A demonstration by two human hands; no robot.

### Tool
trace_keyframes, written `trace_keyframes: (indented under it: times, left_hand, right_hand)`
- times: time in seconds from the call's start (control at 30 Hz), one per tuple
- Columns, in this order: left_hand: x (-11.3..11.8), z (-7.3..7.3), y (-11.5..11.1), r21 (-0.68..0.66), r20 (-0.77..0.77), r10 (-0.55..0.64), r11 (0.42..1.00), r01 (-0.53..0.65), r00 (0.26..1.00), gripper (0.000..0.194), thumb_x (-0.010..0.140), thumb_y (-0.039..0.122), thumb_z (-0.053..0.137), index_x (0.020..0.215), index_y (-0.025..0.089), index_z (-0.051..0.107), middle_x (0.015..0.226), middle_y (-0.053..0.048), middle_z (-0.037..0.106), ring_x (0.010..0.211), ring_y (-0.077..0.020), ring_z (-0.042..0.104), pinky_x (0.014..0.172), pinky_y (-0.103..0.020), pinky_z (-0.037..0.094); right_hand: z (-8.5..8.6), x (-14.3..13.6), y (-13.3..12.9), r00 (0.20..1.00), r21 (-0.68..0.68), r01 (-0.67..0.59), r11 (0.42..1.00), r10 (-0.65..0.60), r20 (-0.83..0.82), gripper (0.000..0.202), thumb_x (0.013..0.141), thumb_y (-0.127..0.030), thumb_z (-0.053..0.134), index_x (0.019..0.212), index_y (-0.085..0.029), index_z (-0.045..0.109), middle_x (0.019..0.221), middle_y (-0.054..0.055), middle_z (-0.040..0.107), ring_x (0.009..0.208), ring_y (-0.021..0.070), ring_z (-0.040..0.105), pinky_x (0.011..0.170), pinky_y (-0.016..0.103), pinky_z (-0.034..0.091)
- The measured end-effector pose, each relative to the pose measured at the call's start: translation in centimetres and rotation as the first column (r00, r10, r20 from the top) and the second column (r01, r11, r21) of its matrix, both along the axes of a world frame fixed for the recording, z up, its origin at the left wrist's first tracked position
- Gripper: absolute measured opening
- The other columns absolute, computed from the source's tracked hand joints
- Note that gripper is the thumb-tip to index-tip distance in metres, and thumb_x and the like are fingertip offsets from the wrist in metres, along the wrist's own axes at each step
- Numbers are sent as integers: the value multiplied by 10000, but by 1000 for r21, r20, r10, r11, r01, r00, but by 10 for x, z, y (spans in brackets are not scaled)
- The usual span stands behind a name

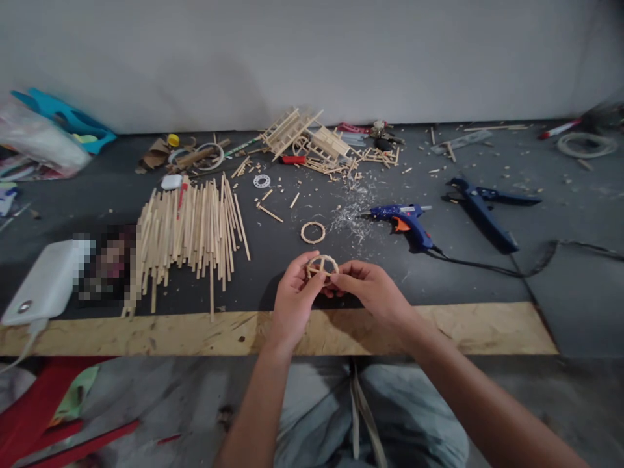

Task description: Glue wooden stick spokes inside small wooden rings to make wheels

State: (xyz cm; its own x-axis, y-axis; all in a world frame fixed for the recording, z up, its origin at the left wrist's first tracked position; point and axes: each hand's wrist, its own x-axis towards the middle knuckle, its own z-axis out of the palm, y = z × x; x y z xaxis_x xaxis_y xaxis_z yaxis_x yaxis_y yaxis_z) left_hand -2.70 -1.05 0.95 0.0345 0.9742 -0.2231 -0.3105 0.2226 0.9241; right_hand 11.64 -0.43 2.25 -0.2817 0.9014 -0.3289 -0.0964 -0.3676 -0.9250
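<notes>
Between both hands, just above the table's front edge, is a small wooden wheel (322,259) with thin stick spokes inside its ring. My left hand (298,286) pinches it from the left, thumb in front. From the right, my right hand (366,286) grips the same wheel with thumb and fingertips. The fingertips behind the wheel are partly hidden. Just beyond my hands a wooden ring (312,233) lies flat on the dark table. A blue glue gun (402,221) with an orange trigger rests to the right of that ring.
Many thin wooden sticks (195,227) lie in a pile at left, near a white power bank (46,279). Blue cutters (487,211) lie at right. Wooden stick models (295,133) and offcuts sit at the back. Glue strands (353,211) litter the middle; a cable (482,265) runs right.
</notes>
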Motion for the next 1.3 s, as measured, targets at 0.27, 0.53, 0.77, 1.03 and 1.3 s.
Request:
trace_keyframes:
  times: [0.27,0.53,0.77,1.03,1.3]
  left_hand:
    - [-1,0,1,-5,-21,-10,1000,10,1000,342,769,250,652,1100,221,570,820,-3,640,621,-96,582,556,-216,483]
    - [-1,-1,1,-5,5,-11,1000,11,1000,327,762,238,659,1077,220,571,830,7,631,639,-92,584,569,-209,482]
    - [1,1,1,-14,19,-8,1000,8,1000,321,760,232,660,1065,217,564,821,10,632,626,-94,590,560,-207,481]
    - [1,1,1,-15,-5,3,1000,-3,1000,332,757,254,663,1070,212,561,824,-2,640,625,-102,599,564,-219,495]
    - [-1,1,2,-20,40,-71,997,71,997,342,738,227,675,1052,223,536,904,-15,659,745,-133,630,679,-293,537]
  right_hand:
    - [-2,0,0,1000,14,12,1000,-12,-5,173,761,-353,620,722,-185,605,687,-3,639,666,121,595,668,263,450]
    - [0,-2,0,1000,13,22,1000,-22,19,167,771,-341,606,718,-183,593,682,-5,633,658,118,586,650,256,440]
    - [-2,-4,0,999,18,38,999,-38,17,159,763,-335,601,708,-187,581,674,-7,625,655,121,578,657,264,441]
    - [-2,-3,1,1000,14,24,1000,-25,17,166,762,-345,603,708,-190,583,667,-9,622,649,123,578,647,261,442]
    - [-1,14,11,985,74,-102,992,91,145,122,749,-299,611,693,-190,606,663,-11,615,644,124,561,631,252,424]
